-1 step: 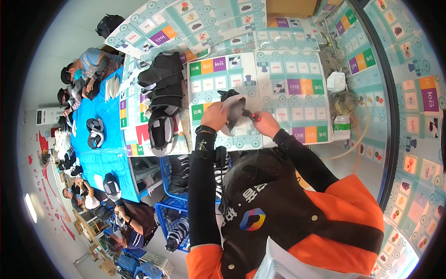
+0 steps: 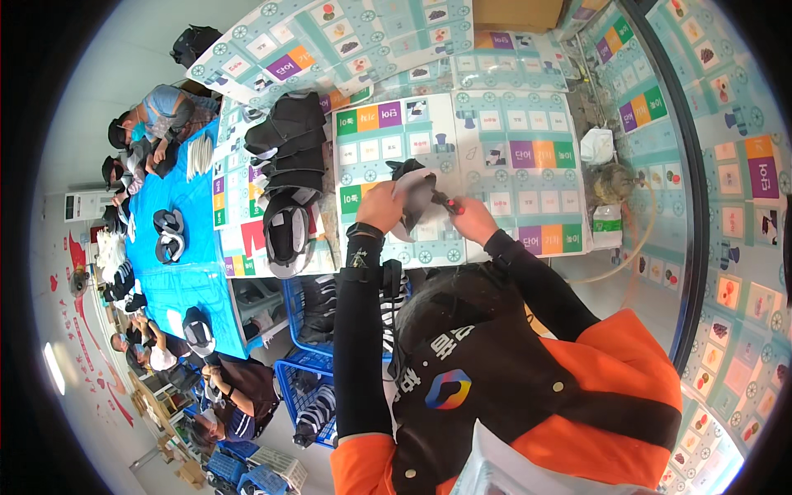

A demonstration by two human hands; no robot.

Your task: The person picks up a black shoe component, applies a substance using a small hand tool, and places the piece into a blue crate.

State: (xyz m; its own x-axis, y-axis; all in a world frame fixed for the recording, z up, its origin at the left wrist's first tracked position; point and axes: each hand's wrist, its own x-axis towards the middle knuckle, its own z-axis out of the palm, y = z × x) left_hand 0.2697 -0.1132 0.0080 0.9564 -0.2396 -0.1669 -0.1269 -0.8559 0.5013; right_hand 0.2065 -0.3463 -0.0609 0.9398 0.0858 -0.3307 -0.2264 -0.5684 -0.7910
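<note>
Over the pale patterned table, the left hand grips a grey-and-black shoe upper held just above the tabletop, while the right hand is clenched around a small dark tool touching it, with a stack of black uppers lying nearby to the left.

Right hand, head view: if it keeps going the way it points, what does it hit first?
The right hand points left at the grey-and-black shoe upper that the left hand grips. It would likely meet that piece first; depth is unclear.
</note>
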